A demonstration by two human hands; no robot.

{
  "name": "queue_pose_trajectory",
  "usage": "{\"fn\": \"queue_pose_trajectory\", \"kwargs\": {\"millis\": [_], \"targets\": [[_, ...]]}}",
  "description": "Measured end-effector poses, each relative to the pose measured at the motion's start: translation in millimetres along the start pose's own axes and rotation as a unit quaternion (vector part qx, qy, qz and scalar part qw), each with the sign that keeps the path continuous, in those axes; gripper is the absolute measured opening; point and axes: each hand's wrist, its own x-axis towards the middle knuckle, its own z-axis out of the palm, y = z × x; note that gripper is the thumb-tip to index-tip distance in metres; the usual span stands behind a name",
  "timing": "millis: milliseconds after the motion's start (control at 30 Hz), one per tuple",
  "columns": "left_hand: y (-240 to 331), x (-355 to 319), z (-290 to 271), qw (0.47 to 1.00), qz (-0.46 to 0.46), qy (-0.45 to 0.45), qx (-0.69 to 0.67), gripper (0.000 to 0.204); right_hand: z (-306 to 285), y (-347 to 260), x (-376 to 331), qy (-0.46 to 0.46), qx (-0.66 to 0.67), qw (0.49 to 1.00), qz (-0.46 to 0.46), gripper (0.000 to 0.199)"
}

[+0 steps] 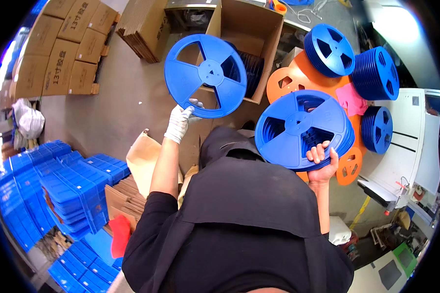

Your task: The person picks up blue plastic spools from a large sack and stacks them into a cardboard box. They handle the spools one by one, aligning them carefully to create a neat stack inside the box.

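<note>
My left hand (180, 119), in a white glove, grips the lower rim of a blue plastic reel (211, 72) with three cut-out windows. That reel is held up in front of an open cardboard box (252, 29), where dark reels (253, 73) stand on edge. On the right, my bare right hand (322, 161) is closed round the near edge of a stack of blue reels (298, 122). Its fingers reach into a window of the top reel. The stack overlaps orange reels (283, 83); whether it rests on them cannot be made out.
More blue reel stacks (329, 50) stand at the right, near a pink cloth (351, 99) and a white machine (401, 141). Taped cartons (61, 53) are piled at the far left. Blue crates (78, 190) and flattened cardboard (127, 198) lie at the near left.
</note>
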Motion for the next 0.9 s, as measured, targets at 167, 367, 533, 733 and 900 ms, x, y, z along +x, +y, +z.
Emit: {"fn": "queue_pose_trajectory", "kwargs": {"millis": [167,367,533,733,900], "targets": [[35,39,-5,0.995,-0.069,-0.052,-0.055,0.03,33,4,21,0.052,-0.012,0.998,-0.035,0.019],[58,109,-31,0.983,-0.128,-0.106,-0.08,0.029,60,17,40,0.15,0.017,0.983,-0.109,0.02],[87,174,-21,0.962,-0.183,-0.176,-0.099,0.03,92,32,40,0.211,-0.004,0.966,-0.151,0.021],[124,215,18,0.955,-0.133,-0.265,-0.028,0.03,113,46,46,0.243,0.009,0.956,-0.167,0.022],[112,224,88,0.845,-0.001,-0.283,0.455,0.038,117,54,49,0.26,0.019,0.948,-0.181,0.021]]}}
